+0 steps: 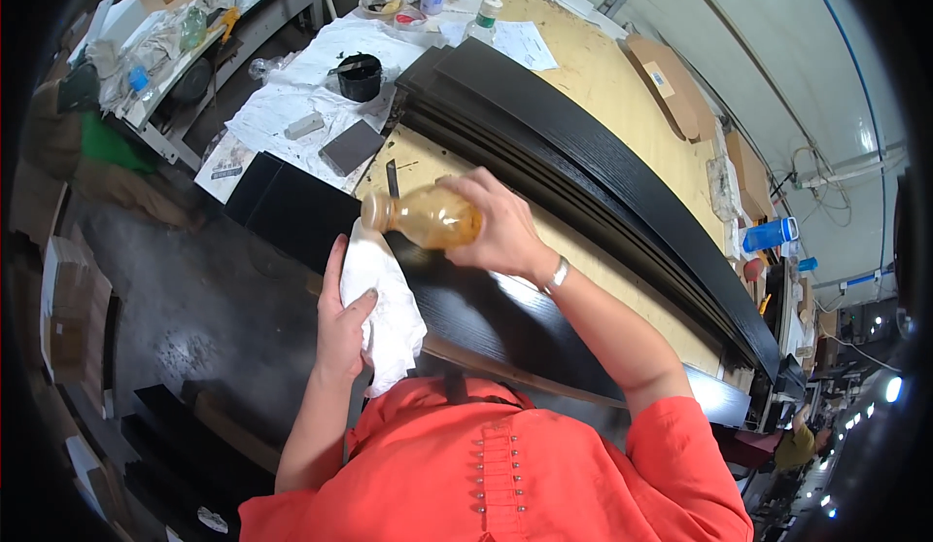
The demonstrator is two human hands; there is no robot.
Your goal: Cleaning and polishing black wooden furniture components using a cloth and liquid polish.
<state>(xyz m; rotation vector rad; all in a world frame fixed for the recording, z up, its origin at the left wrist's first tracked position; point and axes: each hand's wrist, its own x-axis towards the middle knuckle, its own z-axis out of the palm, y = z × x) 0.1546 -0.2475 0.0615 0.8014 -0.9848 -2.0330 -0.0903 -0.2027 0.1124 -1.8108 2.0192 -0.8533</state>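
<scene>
My right hand (503, 226) grips a clear plastic bottle (437, 217) with yellowish liquid inside. The bottle lies tipped nearly on its side, its neck pointing left over the cloth. A white cloth (381, 314) is bunched in my left hand (342, 323), thumb pressed on top of it. The bottle's mouth is close to the cloth's upper end; whether they touch I cannot tell. Beneath both hands runs a long black board (515, 333) along the bench's near edge, its surface glossy where light falls. Part of it is hidden by my right forearm.
Beyond my hands lies a stack of long black boards (583, 143). A black tub (360, 77), a grey sanding block (304, 126) and a dark square pad (352, 146) rest on white sheeting to the left. A blue bottle (770, 235) stands at the far right.
</scene>
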